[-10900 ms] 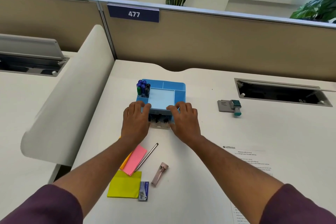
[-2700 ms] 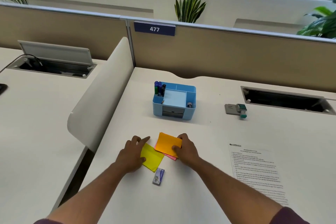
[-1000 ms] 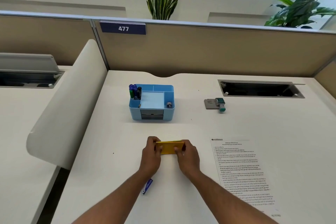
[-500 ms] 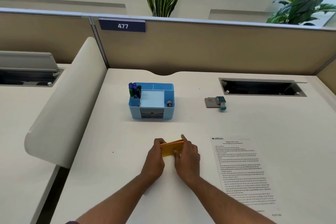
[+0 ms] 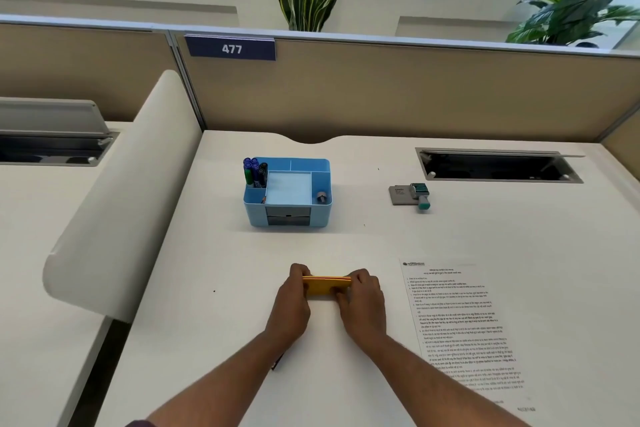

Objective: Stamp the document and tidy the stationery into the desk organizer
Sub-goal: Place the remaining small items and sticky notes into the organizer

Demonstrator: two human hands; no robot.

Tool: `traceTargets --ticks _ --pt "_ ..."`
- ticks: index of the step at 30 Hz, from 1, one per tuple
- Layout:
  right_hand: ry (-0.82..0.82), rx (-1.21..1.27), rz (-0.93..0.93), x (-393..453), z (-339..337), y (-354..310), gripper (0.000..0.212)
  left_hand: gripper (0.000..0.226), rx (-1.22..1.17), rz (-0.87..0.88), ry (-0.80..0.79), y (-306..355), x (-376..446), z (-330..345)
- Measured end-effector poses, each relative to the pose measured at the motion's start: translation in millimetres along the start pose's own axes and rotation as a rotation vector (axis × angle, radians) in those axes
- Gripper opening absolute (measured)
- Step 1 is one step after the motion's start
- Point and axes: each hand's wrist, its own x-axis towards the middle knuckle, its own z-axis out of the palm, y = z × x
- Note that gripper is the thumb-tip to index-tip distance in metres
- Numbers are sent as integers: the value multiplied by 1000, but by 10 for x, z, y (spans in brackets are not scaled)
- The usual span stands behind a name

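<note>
A stack of sticky notes [image 5: 325, 286], yellow facing me with orange and pink edges on top, stands on its edge on the desk. My left hand [image 5: 291, 302] grips its left end and my right hand [image 5: 363, 302] grips its right end. The blue desk organizer [image 5: 320, 213] stands farther back with several markers [image 5: 254, 172] upright in its left rear slot and a small grey item [image 5: 321, 198] in its right slot. The printed document [image 5: 460, 326] lies flat to the right of my hands. A green-handled stamp [image 5: 420, 194] lies by a grey ink pad [image 5: 401, 195].
A small dark item [image 5: 277, 362] peeks out under my left forearm. An open cable tray [image 5: 498, 168] is cut into the desk at back right. A curved white divider [image 5: 117, 204] borders the left side and a beige partition [image 5: 398, 90] closes the back.
My two hands gathered the loose sticky notes into one stack and stood it on edge. In the last half second the stack levelled out between my hands.
</note>
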Motion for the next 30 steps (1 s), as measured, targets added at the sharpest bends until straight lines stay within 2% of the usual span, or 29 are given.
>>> traceTargets --ticks 3,6,9,13,19,24,27,30 --pt "-58 89 42 54 -35 -30 19 37 -5 -38 20 53 81 -32" --pt "-166 423 157 109 -156 -93 12 27 -59 -101 18 111 170 -113" --pt "-191 708 241 154 -263 -188 8 28 -256 -256 9 123 246 -192" --pt "-226 850 284 215 -310 -260 10 23 -453 -337 -41 30 257 -304" --pt "-323 952 363 269 -297 -306 18 17 -436 -276 30 28 264 -449" --pt "-273 1056 444 364 -371 -405 18 18 -366 -249 109 49 325 -507" --pt "-216 976 375 508 -439 -437 21 21 -359 -244 114 105 399 -568" --pt "-110 809 269 759 -582 -519 23 21 -163 -140 165 194 524 -692"
